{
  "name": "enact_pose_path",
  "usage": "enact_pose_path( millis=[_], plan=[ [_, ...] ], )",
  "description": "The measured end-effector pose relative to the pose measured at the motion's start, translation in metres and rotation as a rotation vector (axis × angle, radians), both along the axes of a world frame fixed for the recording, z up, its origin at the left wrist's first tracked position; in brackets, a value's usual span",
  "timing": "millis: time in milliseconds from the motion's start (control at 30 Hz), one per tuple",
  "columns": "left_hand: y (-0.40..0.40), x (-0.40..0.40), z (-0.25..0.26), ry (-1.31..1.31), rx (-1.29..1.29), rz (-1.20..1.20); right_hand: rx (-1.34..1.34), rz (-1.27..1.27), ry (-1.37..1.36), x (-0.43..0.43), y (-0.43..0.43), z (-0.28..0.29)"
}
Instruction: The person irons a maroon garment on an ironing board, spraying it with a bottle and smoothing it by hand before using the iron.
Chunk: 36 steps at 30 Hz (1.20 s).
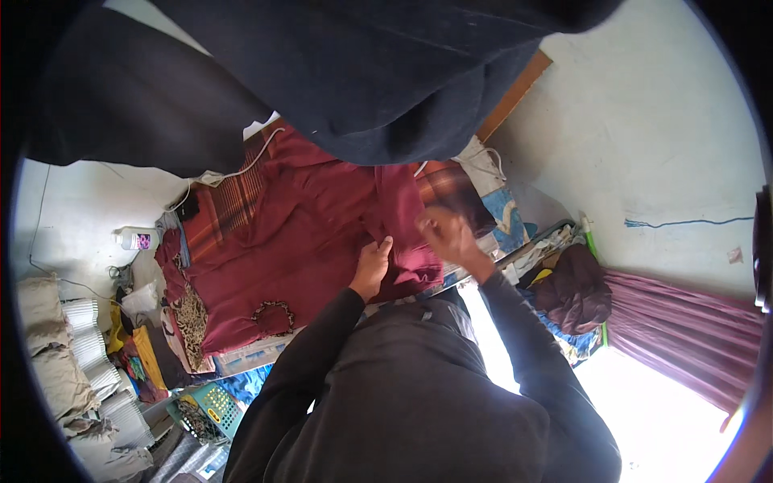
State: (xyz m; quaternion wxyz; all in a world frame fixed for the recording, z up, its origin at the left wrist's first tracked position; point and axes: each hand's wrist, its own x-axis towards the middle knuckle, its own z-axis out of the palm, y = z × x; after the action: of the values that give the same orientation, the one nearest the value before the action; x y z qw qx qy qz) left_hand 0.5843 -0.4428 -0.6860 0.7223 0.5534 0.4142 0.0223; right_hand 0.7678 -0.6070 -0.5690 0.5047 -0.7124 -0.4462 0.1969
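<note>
A dark red cloth garment [290,253] lies spread and wrinkled over a striped orange and brown cloth [232,208]. My left hand [372,265] rests at the garment's near right part, thumb up, pinching a fold of it between thumb and fingers. To its right, my right hand [447,235] is lifted beside the garment's right edge, its fingers curled and somewhat blurred; whether it holds anything cannot be told. A ring of patterned trim [273,318] shows on the garment's near left part.
A white cable [253,162] crosses the far side. Dark hanging cloth [386,78] covers the upper view. At left stand a white bottle [137,239], piled clothes [145,356] and a green plastic basket [218,407]. Bundled dark cloth [574,290] and a pink curtain [682,332] are at right.
</note>
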Motion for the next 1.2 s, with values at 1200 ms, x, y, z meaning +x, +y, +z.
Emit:
enact_pose_path(
  millis=[1200],
  plan=[
    [-0.096,0.166,0.066,-0.281,0.303,-0.783,-0.426,-0.142,-0.577,0.179,-0.032,-0.005]
  ],
)
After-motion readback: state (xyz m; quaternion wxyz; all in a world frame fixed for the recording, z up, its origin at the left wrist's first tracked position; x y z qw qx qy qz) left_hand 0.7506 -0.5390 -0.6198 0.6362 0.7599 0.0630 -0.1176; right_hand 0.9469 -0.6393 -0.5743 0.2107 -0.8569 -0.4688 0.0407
